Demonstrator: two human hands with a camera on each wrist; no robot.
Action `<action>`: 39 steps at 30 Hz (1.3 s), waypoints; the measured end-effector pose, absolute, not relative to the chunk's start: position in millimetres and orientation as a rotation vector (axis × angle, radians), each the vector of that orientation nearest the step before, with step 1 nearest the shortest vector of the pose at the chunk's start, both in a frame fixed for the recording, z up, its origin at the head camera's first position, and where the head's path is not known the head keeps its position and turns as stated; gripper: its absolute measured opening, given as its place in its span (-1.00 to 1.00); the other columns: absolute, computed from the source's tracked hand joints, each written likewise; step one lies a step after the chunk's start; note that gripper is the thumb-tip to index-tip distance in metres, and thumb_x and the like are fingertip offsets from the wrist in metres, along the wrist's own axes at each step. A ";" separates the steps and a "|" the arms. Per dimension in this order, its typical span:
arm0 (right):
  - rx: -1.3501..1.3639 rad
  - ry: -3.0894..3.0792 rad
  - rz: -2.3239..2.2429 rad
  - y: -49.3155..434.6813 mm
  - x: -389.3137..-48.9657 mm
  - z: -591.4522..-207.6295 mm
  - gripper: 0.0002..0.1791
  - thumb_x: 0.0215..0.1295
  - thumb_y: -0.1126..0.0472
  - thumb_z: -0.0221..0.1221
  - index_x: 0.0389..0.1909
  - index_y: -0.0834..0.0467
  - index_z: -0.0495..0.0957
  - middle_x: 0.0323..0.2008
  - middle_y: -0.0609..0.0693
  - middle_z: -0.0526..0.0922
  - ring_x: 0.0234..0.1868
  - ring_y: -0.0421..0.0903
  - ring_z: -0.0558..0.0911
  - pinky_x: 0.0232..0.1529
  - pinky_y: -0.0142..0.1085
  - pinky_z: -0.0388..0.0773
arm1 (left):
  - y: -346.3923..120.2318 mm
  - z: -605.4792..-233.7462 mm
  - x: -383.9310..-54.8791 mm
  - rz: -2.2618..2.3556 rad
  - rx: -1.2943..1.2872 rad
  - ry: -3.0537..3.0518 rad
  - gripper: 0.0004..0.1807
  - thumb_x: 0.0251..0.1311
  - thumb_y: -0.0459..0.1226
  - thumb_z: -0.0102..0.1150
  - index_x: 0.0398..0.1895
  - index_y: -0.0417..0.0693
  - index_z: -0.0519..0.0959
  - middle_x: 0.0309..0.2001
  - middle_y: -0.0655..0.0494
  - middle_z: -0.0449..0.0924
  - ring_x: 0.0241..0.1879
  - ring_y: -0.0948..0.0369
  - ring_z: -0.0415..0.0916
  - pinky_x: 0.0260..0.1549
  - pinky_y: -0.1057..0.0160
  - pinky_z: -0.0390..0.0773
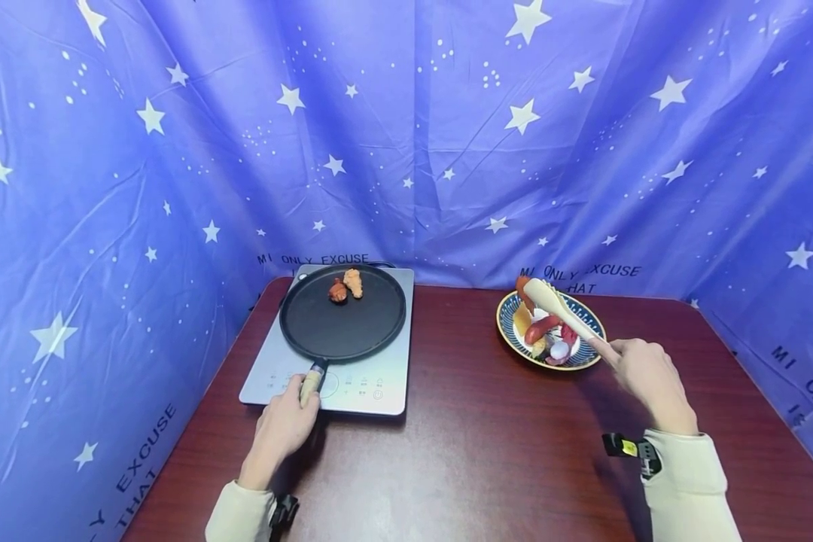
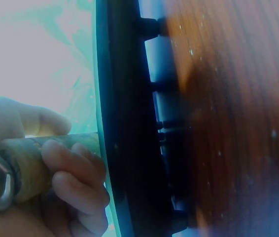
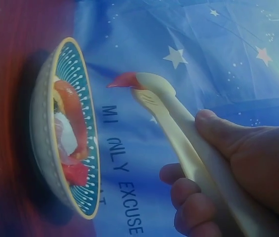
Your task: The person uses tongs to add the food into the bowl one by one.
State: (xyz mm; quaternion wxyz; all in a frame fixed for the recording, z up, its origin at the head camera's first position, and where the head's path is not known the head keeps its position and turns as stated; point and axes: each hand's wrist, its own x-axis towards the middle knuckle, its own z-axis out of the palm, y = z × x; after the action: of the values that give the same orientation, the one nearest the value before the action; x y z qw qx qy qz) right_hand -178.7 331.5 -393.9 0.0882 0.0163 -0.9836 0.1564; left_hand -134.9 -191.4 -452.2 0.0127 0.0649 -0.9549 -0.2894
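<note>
My left hand (image 1: 284, 420) grips the light wooden handle (image 2: 33, 170) of a round black frying pan (image 1: 339, 331). Two fried food pieces, one reddish brown (image 1: 337, 291) and one golden (image 1: 354, 283), lie near the pan's far edge. My right hand (image 1: 650, 379) holds cream-coloured tongs (image 3: 184, 136) over a blue-patterned dish (image 1: 591, 310). Pinched in the tongs' tips is a red-orange piece of food (image 3: 123, 80), apart from the dish in the right wrist view. A sausage (image 1: 543, 328), a yellow piece and several other foods sit in the dish.
The pan stands on a silver induction cooker (image 1: 393, 376) at the left of the dark red wooden table (image 1: 488, 444). Blue star-printed curtains (image 1: 413, 113) hang close behind the table and along both sides.
</note>
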 end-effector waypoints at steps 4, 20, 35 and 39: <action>0.055 -2.930 0.465 329.8 -179.5 -392.3 -0.42 0.39 -0.20 -0.10 -0.32 0.20 0.65 -0.72 -0.04 0.38 -0.57 0.11 0.44 -0.56 -0.02 0.32 | -192.0 -451.9 -134.0 -0.894 0.205 -2.977 -0.54 0.24 -0.09 -0.06 0.20 0.00 0.35 -0.48 -0.07 0.48 -0.57 0.05 0.42 -0.62 0.08 0.34; 0.170 -2.844 0.413 296.4 -181.3 -371.1 -0.51 0.38 -0.15 -0.02 -0.66 0.06 0.45 -0.76 -0.04 0.26 -0.65 0.07 0.38 -0.65 -0.08 0.24 | -192.0 -449.3 -134.9 -0.899 0.195 -2.966 -0.55 0.24 -0.10 -0.05 0.19 -0.01 0.36 -0.48 -0.07 0.49 -0.56 0.04 0.43 -0.60 0.06 0.35; 0.306 -2.828 0.381 255.0 -192.8 -355.6 -0.53 0.35 -0.15 0.01 -0.67 0.04 0.42 -0.80 -0.13 0.29 -0.68 0.00 0.41 -0.68 -0.12 0.26 | -190.4 -450.7 -135.4 -0.897 0.186 -2.959 -0.55 0.23 -0.10 -0.04 0.18 -0.01 0.37 -0.48 -0.06 0.49 -0.55 0.04 0.44 -0.58 0.04 0.37; 0.369 -2.853 0.362 243.5 -197.2 -351.5 -0.57 0.37 -0.13 0.00 -0.62 0.02 0.49 -0.81 -0.20 0.36 -0.65 -0.06 0.48 -0.61 -0.12 0.35 | -190.6 -452.8 -134.7 -0.900 0.195 -2.961 -0.55 0.23 -0.09 -0.05 0.18 0.00 0.37 -0.49 -0.04 0.48 -0.55 0.05 0.43 -0.58 0.05 0.36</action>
State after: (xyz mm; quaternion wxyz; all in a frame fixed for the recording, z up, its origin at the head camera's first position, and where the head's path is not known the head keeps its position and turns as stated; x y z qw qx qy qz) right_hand -197.2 243.5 -351.5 0.1208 0.1264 -0.9768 0.1240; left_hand -134.7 -190.6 -452.8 0.0203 0.0628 -0.9547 -0.2903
